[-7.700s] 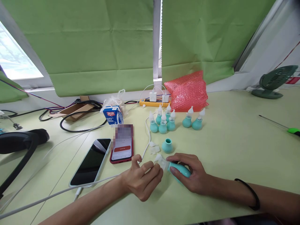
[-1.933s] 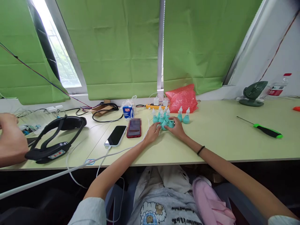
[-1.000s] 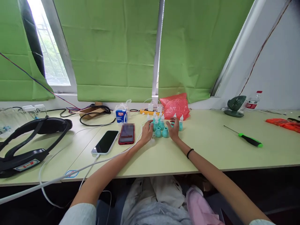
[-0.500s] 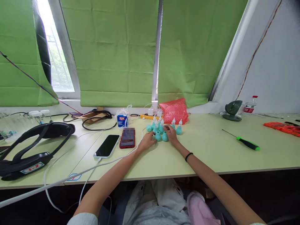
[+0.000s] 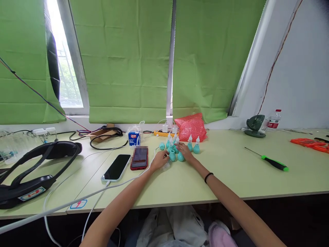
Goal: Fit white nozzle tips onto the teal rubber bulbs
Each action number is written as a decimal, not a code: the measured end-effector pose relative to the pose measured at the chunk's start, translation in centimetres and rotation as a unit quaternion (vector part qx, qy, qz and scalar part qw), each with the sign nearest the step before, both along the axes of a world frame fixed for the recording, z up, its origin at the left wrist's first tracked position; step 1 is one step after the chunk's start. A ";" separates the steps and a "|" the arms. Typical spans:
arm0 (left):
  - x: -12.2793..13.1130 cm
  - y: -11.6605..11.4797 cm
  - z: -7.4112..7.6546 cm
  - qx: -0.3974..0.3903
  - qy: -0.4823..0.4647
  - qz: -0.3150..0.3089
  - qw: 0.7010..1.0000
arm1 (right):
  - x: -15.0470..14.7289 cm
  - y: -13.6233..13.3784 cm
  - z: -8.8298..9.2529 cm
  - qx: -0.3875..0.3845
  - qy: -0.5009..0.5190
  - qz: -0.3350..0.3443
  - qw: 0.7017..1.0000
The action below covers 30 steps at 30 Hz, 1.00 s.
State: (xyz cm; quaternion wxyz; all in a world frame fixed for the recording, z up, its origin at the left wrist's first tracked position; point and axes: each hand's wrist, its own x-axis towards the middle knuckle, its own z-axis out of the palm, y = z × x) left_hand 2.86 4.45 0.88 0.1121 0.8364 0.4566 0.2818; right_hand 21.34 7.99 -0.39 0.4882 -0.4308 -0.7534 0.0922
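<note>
Several teal rubber bulbs, most with white tips, stand in a cluster at the middle of the table. Two bulbs without tips stand at the front, between my hands. My left hand rests on the table with its fingers curled against the left tipless bulb; what they grip is too small to see. My right hand lies with fingers stretched over the cluster, touching the bulbs behind the right tipless one. One bulb sits apart at the left.
A red phone and a white-cased phone lie left of my hands, with cables. A milk carton, pink bubble wrap, power strip, black headset, green screwdriver and small fan also sit on the table.
The view has pulled back from a close look at one bulb held in both hands. Over the last second my hands closed in from either side of the cluster onto the front bulbs.
</note>
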 end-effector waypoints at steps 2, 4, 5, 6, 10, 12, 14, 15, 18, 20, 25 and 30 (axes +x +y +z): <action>-0.1 0.1 0.1 -0.008 0.023 -0.005 1.000 | 0.0 -0.2 -0.1 0.011 -0.003 -0.016 1.000; -0.3 0.1 0.2 -0.014 0.046 -0.002 0.999 | 0.0 -0.6 0.0 0.030 0.003 -0.038 0.999; -0.4 0.1 0.3 -0.016 0.057 0.001 0.998 | 0.0 -0.9 0.1 0.043 0.008 -0.050 0.998; -0.5 0.0 0.4 -0.016 0.068 0.003 0.998 | 0.0 -1.1 0.3 0.058 0.015 -0.063 0.996; -0.5 -0.4 0.8 -0.010 0.105 0.001 0.994 | -0.5 -2.2 1.3 0.127 0.066 -0.121 0.982; -0.4 -0.5 0.9 -0.004 0.117 -0.001 0.993 | -0.9 -2.8 1.9 0.158 0.098 -0.146 0.972; -0.4 -0.7 0.9 0.005 0.123 0.000 0.992 | -1.2 -3.4 2.4 0.183 0.122 -0.152 0.964; -0.4 -0.7 0.9 0.010 0.123 0.002 0.992 | -1.4 -3.7 2.6 0.193 0.129 -0.148 0.961; -0.5 -0.7 0.9 0.026 0.114 0.013 0.993 | -1.8 -4.7 2.9 0.205 0.137 -0.118 0.962; -0.6 -0.7 1.1 0.032 0.104 0.013 0.994 | -2.2 -5.2 2.9 0.194 0.132 -0.087 0.968; -0.9 -0.5 1.3 0.036 0.076 -0.020 0.996 | -3.5 -6.0 2.2 0.132 0.090 0.007 0.987; -0.7 -0.4 0.2 0.050 0.032 -0.028 0.998 | -4.3 -6.2 1.4 0.069 0.031 0.070 0.995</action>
